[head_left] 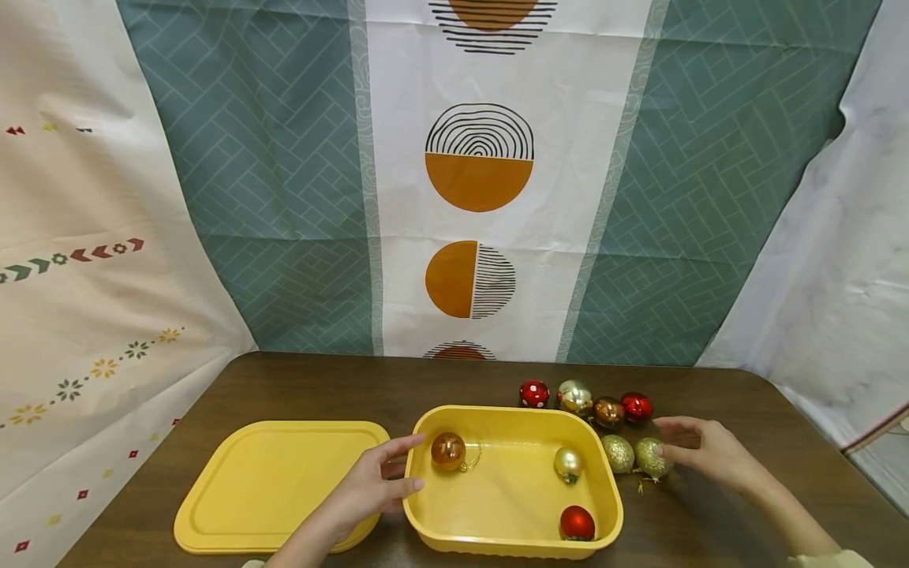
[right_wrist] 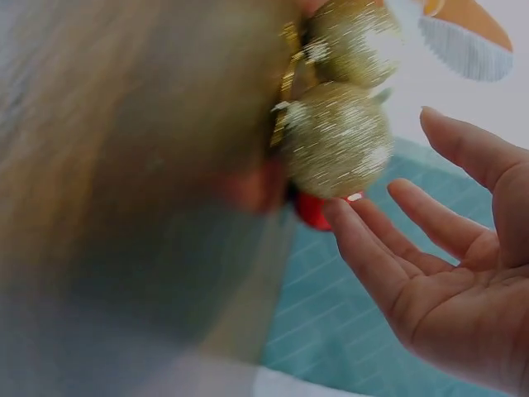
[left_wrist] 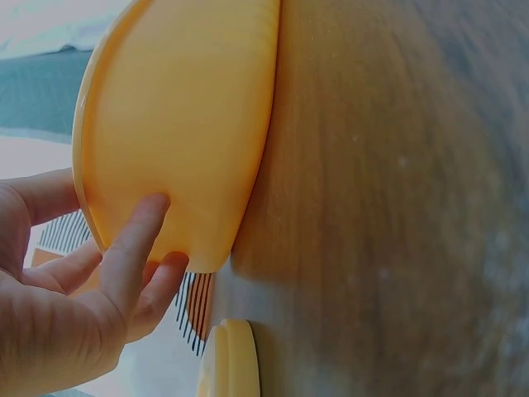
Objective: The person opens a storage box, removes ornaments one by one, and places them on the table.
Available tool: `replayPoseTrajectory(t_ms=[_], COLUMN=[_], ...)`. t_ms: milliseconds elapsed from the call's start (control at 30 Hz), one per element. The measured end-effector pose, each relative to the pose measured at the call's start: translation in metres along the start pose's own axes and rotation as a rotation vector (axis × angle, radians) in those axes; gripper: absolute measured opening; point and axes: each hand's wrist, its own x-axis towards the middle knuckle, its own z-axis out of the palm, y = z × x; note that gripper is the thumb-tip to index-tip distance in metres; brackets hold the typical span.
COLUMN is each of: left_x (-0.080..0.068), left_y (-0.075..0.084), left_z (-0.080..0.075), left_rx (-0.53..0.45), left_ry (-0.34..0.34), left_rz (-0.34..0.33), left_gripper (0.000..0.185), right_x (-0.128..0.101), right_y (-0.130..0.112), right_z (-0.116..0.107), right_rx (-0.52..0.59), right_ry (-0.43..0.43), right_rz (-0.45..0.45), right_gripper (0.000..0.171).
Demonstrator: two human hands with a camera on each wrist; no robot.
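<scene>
We see the left hand (head_left: 362, 491) at the yellow tub (head_left: 514, 544), on its 9 o'clock wall — fingers fairly straight, pressed flat against the outside, thumb up by the rim. The left wrist view confirms it: fingertips (left_wrist: 147, 217) lie on the tub's outer wall (left_wrist: 178, 124), nothing curled round it, so a released, steadying touch.

The right hand (head_left: 706, 451) sits at approx. 3 o'clock of the tub, over the table (head_left: 319, 386). Its fingers are relaxed & spread, fingertips right at a gold glitter bauble (head_left: 651, 458). In the right wrist view the palm (right_wrist: 463, 281) is open beside that bauble (right_wrist: 335, 141); whether a fingertip actually touches it we cannot tell — no grasp at any rate.

Inside the tub: an orange bauble (head_left: 448, 450) at 10 o'clock, near the left fingers, a pale gold bauble (head_left: 568, 463) at 3 o'clock, a red bauble (head_left: 577, 523) at 5 o'clock.

Outside, a second glitter bauble (head_left: 618, 454) lies just beside the first, between it & the tub wall. Behind them, at approx. 1 o'clock of the tub, runs a row: red dotted bauble (head_left: 534, 393), shiny gold bauble (head_left: 575, 397), bronze bauble (head_left: 608, 412), shiny red bauble (head_left: 637, 407).

The yellow lid (head_left: 270, 481) lies flat at 9 o'clock of the tub, under the left wrist.
</scene>
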Motion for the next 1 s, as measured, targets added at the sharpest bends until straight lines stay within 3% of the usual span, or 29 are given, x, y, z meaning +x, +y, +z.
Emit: replayPoseTrajectory(t_ms=[267,667,1000], left_x=[0.0,0.0,0.0], left_y=[0.002,0.0,0.0], left_z=[0.0,0.0,0.0], left_rx=[0.003,0.008,0.014], left_ry=[-0.006,0.005,0.004], left_rz=[0.005,0.003,0.0], left_gripper=[0.061,0.061,0.061], right_x=[-0.004,0.0,0.009], right_y=[-0.043,-0.109,-0.149], right_z=[0.003,0.038,0.094], right_rx=[-0.026,0.199,0.319], right_ry=[0.104,0.003,-0.042], right_rz=[-0.09,-0.253,-0.231], right_gripper=[0.046,0.047,0.054])
